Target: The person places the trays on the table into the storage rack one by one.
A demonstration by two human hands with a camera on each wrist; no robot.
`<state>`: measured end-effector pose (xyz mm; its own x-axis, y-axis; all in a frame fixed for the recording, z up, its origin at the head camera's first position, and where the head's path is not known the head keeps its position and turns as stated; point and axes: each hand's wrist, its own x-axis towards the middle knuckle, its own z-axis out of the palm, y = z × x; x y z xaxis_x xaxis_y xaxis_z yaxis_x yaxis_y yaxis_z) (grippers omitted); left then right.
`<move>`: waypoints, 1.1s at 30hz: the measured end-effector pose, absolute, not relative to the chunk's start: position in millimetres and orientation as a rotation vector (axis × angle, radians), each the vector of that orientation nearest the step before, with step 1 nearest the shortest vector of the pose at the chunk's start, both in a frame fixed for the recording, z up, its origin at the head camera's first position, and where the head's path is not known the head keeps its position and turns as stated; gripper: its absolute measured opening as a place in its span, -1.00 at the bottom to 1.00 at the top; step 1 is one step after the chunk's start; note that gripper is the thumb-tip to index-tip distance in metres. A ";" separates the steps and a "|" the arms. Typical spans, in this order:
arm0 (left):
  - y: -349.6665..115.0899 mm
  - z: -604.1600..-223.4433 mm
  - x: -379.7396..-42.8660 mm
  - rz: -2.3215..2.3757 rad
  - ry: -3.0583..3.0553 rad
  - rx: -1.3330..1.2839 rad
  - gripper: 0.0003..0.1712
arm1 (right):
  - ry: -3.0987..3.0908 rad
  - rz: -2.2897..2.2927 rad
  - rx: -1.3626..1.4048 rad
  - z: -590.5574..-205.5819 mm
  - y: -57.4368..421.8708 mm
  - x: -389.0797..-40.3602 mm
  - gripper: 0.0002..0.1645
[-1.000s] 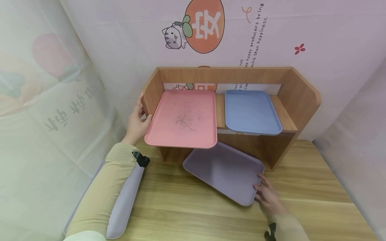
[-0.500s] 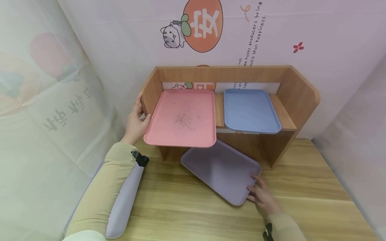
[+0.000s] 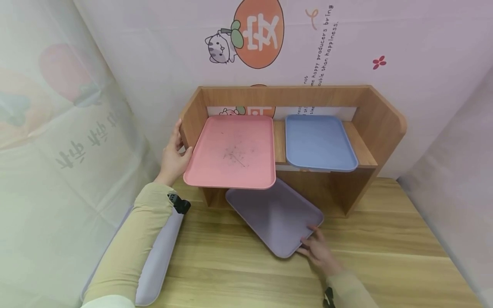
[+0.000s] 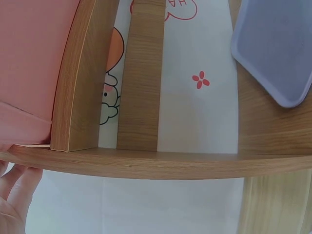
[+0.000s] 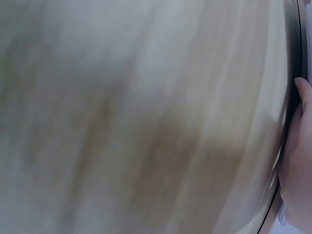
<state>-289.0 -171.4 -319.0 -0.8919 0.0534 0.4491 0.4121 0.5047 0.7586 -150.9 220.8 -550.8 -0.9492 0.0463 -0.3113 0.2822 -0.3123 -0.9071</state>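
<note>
My left hand (image 3: 173, 158) grips the left side panel of a small wooden shelf (image 3: 285, 95), fingers on the outside and thumb near the pink tray's edge. The pink tray (image 3: 236, 149), with a dark plant print, lies on the upper board's left part. A smaller blue tray (image 3: 319, 141) lies to its right. Low down, my right hand (image 3: 317, 252) holds a purple tray (image 3: 275, 218) by its near right edge. That tray sits slantwise, its far end beneath the upper board and partly hidden by the pink tray. In the right wrist view, the right hand (image 5: 298, 161) shows at the edge.
Another pale purple tray (image 3: 155, 269) lies at the left, partly under my left forearm. The wood-grain table (image 3: 400, 248) stretches in front of the shelf and to its right. Printed cloth (image 3: 154, 55) hangs behind and on both sides.
My right hand has moved left, turning the purple tray so its near end swings left. The left hand, pink tray and blue tray stay where they were.
</note>
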 end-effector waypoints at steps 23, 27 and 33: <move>-172.2 -319.9 -290.1 -1.338 -2.398 -0.369 0.00 | 1.755 -2.343 0.347 -545.3 271.2 -172.3 -0.04; -172.7 -321.3 -290.1 -1.330 -2.395 -0.368 -0.01 | 1.787 -2.316 0.313 -548.4 274.3 -179.1 -0.08; -172.8 -321.1 -291.2 -1.325 -2.397 -0.373 0.00 | 1.798 -2.282 0.296 -549.9 274.0 -181.8 -0.12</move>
